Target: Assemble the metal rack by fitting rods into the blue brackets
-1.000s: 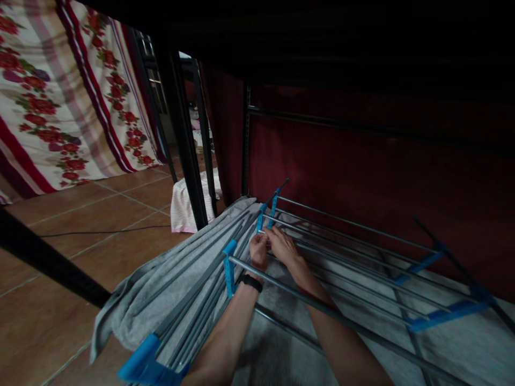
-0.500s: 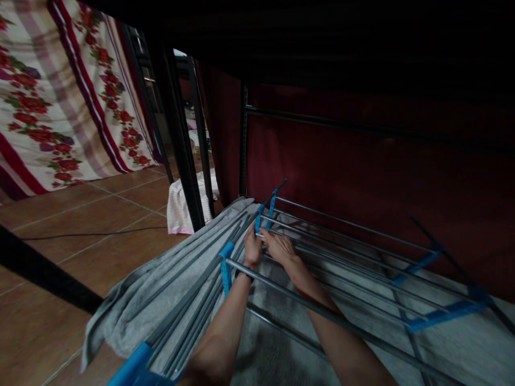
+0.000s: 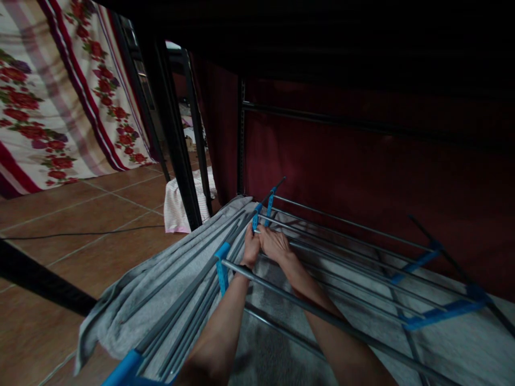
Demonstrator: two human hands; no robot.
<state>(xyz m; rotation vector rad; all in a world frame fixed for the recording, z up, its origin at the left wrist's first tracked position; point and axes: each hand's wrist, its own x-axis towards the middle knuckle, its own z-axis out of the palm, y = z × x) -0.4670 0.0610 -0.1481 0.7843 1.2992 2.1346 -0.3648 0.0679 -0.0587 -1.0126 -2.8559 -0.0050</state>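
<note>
A rack of grey metal tubes with blue plastic connectors lies across a grey blanket (image 3: pixel 277 327). My left hand (image 3: pixel 251 247) is closed around the lower part of a blue plastic connector (image 3: pixel 256 219) on the rack's left side. Right beside it, my right hand (image 3: pixel 274 244) grips the end of a metal tube (image 3: pixel 257 231) where it meets that connector. Fingers hide most of the joint. Nearer to me, another blue connector (image 3: pixel 222 268) carries a long tube (image 3: pixel 289 294) that passes over my forearms. A farther blue connector (image 3: pixel 269 208) stands behind my hands.
Several loose grey tubes (image 3: pixel 183 316) lie to the left of the rack. Black metal posts (image 3: pixel 177 134) and a dark overhead surface frame the space. A dark red cloth (image 3: pixel 341 161) hangs behind. Beyond the left edge are floor tiles and a floral curtain (image 3: pixel 60 96).
The view has shifted slightly, so the scene sits a little further left. Both hands stay at the same connector and tube end, with the right fingers drawn a little closer together.
</note>
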